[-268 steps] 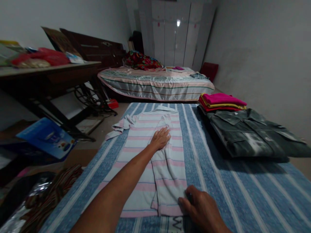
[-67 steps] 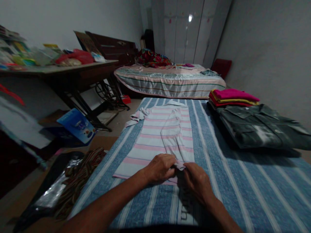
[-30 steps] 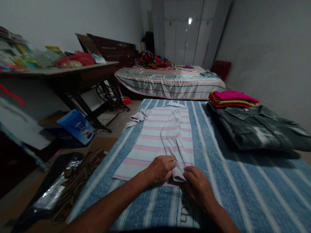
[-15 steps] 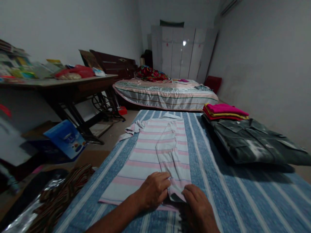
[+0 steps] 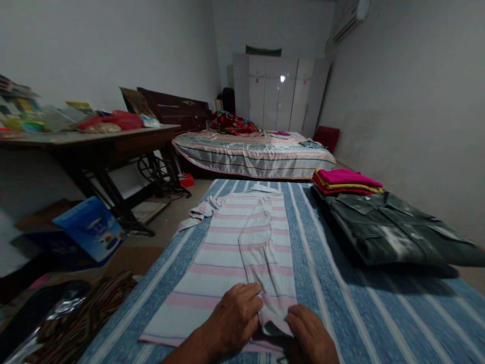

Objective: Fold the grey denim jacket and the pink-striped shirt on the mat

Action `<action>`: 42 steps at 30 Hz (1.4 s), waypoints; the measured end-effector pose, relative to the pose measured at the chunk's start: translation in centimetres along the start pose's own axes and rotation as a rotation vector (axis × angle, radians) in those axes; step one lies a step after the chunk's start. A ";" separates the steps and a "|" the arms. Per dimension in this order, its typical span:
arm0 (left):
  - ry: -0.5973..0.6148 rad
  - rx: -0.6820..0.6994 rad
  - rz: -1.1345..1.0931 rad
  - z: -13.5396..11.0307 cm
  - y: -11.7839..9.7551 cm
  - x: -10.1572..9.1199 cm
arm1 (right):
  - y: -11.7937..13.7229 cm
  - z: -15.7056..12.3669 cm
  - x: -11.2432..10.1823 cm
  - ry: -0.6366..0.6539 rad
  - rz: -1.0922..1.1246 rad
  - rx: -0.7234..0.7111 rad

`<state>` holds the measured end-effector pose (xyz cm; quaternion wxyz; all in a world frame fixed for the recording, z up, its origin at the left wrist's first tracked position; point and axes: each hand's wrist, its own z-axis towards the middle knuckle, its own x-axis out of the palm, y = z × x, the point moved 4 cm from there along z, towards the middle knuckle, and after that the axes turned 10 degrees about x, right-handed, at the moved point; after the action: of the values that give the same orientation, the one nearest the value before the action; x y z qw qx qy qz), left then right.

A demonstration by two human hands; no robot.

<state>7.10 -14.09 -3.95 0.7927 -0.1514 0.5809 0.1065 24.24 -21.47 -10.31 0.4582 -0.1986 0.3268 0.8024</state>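
Note:
A white shirt with pink stripes (image 5: pixel 223 263) lies flat on a blue striped bedcover (image 5: pixel 322 323), its collar at the far end. One sleeve is folded inward down the right side of the body; the other sleeve trails out at the far left. My left hand (image 5: pixel 237 318) pinches the folded sleeve near its cuff. On the cuff's right side, my right hand (image 5: pixel 310 331) has its fingers closed on the edge. Between the two hands the cuff gapes a little, showing a dark inside. The fingertips of my right hand are partly hidden.
Folded dark green jackets (image 5: pixel 394 227) lie at the right, with folded pink, yellow and red clothes (image 5: pixel 344 179) behind them. A cluttered sewing-machine table (image 5: pixel 113 136) stands left, a blue box (image 5: pixel 91 230) below it. Another bed (image 5: pixel 250 154) and a wardrobe (image 5: pixel 278 96) are at the back.
The view has tilted up slightly, so everything sits lower in the picture. Both hands keep hold of the sleeve's cuff, and the shirt lies much as before.

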 end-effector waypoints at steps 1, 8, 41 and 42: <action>-0.010 -0.011 -0.001 0.0 0.0 0.1 | 0.1 0.0 -0.2 0.005 -0.005 0.002; 0.016 -0.103 0.016 -0.3 -1.1 1.6 | 0.3 -0.1 -1.4 0.085 -0.040 0.041; -0.096 0.056 -0.030 -0.7 -1.3 -0.6 | 1.0 3.9 -3.9 0.037 0.067 -0.218; -0.082 0.055 -0.031 -0.8 -1.3 -0.5 | 0.9 3.8 -3.8 0.053 0.076 -0.222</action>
<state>6.68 -15.54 -3.50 0.8212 -0.1340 0.5483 0.0842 25.26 -21.45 -4.96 0.3940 -0.2567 0.2553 0.8448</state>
